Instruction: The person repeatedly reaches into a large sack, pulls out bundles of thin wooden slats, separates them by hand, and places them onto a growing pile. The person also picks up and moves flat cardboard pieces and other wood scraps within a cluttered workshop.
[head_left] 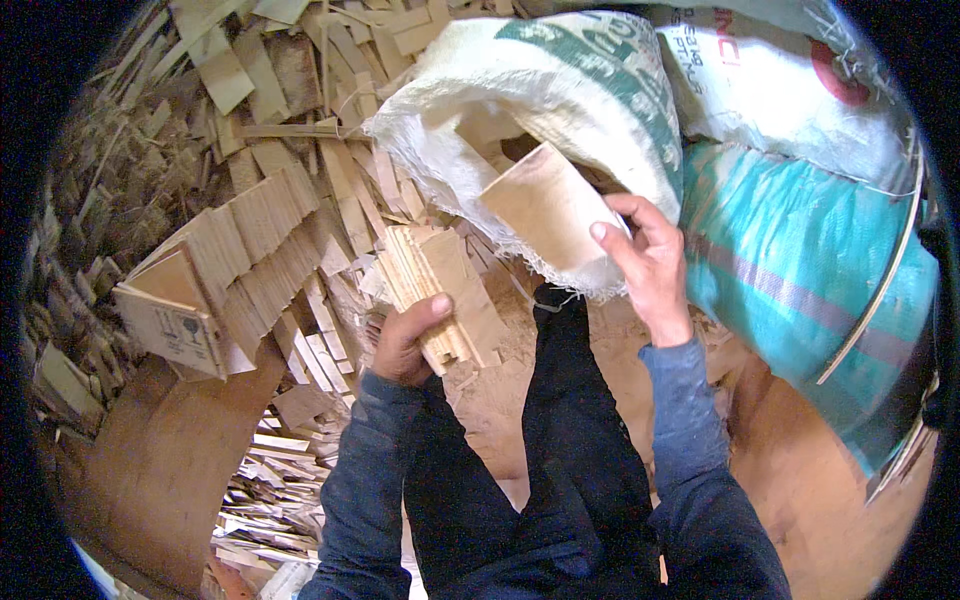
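My left hand (412, 338) grips a stack of thin wood pieces (415, 285), its thumb pressed over their edges. A broader, flat face of wood (462, 290) shows along the right side of that stack. In my right hand (650, 255) is a squarish thin wood board (555, 205), pinched at its right edge between thumb and fingers. That board is tilted across the mouth of a white woven sack (450, 90) with green print. Inside the sack, part of another pale board shows; the rest of its contents is hidden.
To the left, a row of upright wood boards (250, 240) stands packed together. Loose wood scraps (250, 80) heap up behind. A brown sheet (160, 460) lies at lower left. Right of the white sack are a teal woven sack (800, 260) and another white printed sack (760, 90).
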